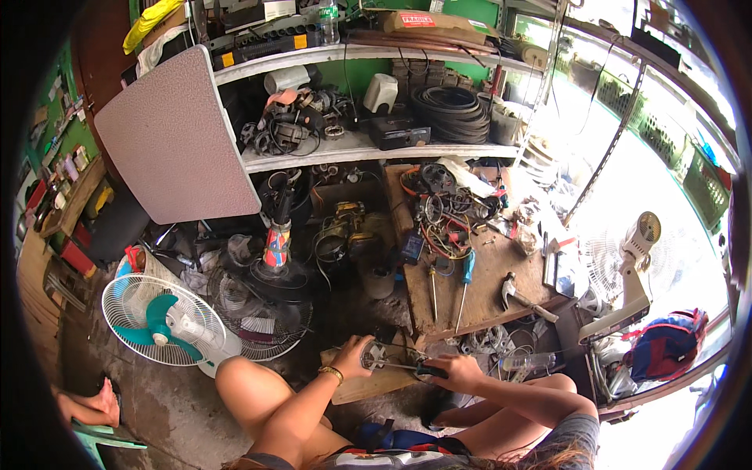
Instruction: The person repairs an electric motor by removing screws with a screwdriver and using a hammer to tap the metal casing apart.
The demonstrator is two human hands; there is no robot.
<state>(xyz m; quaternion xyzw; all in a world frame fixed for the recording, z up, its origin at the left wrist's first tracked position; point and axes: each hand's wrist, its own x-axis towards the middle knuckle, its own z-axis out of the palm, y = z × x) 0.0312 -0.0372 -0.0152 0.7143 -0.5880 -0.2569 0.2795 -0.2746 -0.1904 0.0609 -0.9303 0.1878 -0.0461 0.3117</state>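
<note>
My left hand (353,357), with a gold-coloured band on its wrist, is closed around a small round metal part (372,356) that looks like a motor housing. In my right hand (462,374) is the dark handle of a screwdriver (431,370). Its thin shaft points left and reaches the metal part, though I cannot tell exactly where the tip rests. Both hands are low, between my knees, above a wooden board (376,385). Just beyond them, a wooden bench (489,286) carries a blue-handled screwdriver (468,270), a yellow-handled screwdriver (433,291) and a claw hammer (526,298).
A white fan with teal blades (160,321) stands at the left. Tangled wires (448,227) cover the bench's far side. Behind are shelves (376,149) with a coiled black hose (450,113). A clear bottle (529,362) lies right of my hands. Someone's foot (106,399) shows far left.
</note>
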